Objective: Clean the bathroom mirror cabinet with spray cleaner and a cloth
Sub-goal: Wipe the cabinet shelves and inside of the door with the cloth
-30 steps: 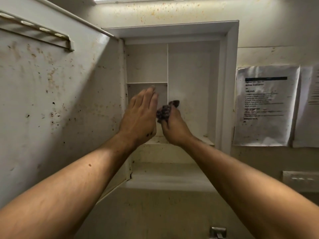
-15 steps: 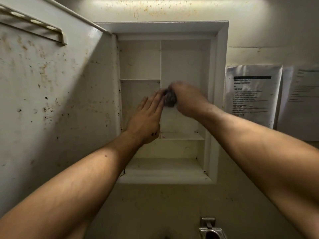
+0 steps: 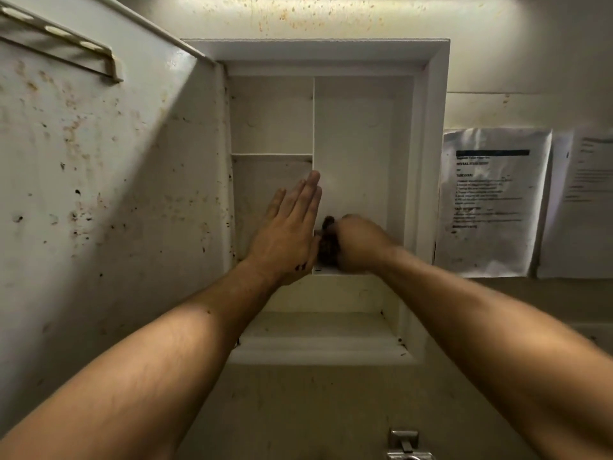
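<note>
An open mirror cabinet (image 3: 434, 161) is seen in the middle of the frame, recessed into a stained wall (image 3: 331, 14). Its door (image 3: 99, 194) is swung out and fills the left of the frame; the inner face is flecked with rust-coloured and dark spots, and a slotted metal rack (image 3: 59, 41) is fixed across its upper left corner. The inside is split by a vertical divider (image 3: 313, 121), with a short shelf (image 3: 272, 156) set across the left half only.

The left hand (image 3: 292, 237) is held flat at the centre of the frame, in front of the lower left compartment and along the divider. Its fingers (image 3: 310, 197) are straight and pressed together, tips pointing up; nothing is gripped by them. Whether the palm touches the divider cannot be told.

The right hand (image 3: 358, 244) is placed just right of it, low in the right compartment. Its fingers are curled tightly around a dark, bunched cloth (image 3: 328, 244), which is pressed near the foot of the divider, just above the compartment floor and touching the edge of the left hand.

Two printed sheets are taped to the wall at the right of the frame: one sheet (image 3: 491, 200) just beside the cabinet frame, a second sheet (image 3: 583, 207) cut by the right edge. A small metal fitting (image 3: 406, 443) is visible at the bottom centre.
</note>
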